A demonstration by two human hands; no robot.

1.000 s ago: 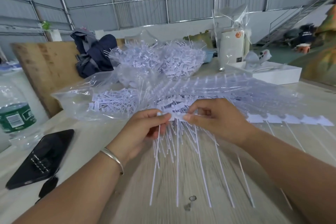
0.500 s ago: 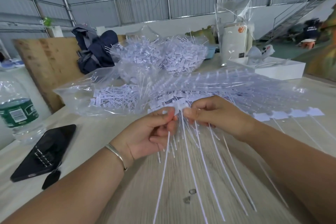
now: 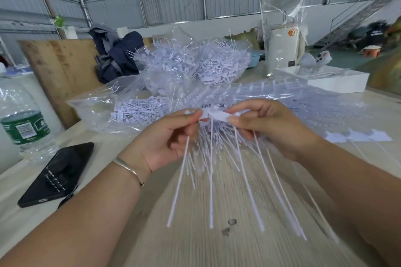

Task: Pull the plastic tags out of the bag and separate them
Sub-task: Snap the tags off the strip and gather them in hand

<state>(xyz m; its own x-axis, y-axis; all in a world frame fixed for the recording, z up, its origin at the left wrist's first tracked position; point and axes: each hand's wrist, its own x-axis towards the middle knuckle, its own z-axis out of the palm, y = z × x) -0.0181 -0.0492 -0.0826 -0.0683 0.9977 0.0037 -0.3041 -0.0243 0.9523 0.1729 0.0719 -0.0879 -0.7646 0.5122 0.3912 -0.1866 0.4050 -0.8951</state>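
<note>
A joined strip of white plastic tags point(image 3: 217, 116) is held above the wooden table, its long thin tails hanging toward me. My left hand point(image 3: 171, 138) pinches the strip's left end between thumb and forefinger. My right hand point(image 3: 269, 125) pinches the heads just to the right. Behind my hands lies a clear plastic bag point(image 3: 104, 110) with more tags inside. A row of joined tags point(image 3: 358, 136) rests on the table at the right. A large heap of separated tags point(image 3: 195, 65) sits further back in clear plastic.
A black phone point(image 3: 58, 173) lies on the table at the left, beside a water bottle point(image 3: 23, 123) with a green label. A white box point(image 3: 338, 80) and a wrapped white canister point(image 3: 282, 50) stand at the back right. A plywood board point(image 3: 60, 71) leans at the back left.
Both hands have lifted the tag strip a little higher off the table. The tails now hang freer and fan out toward me.
</note>
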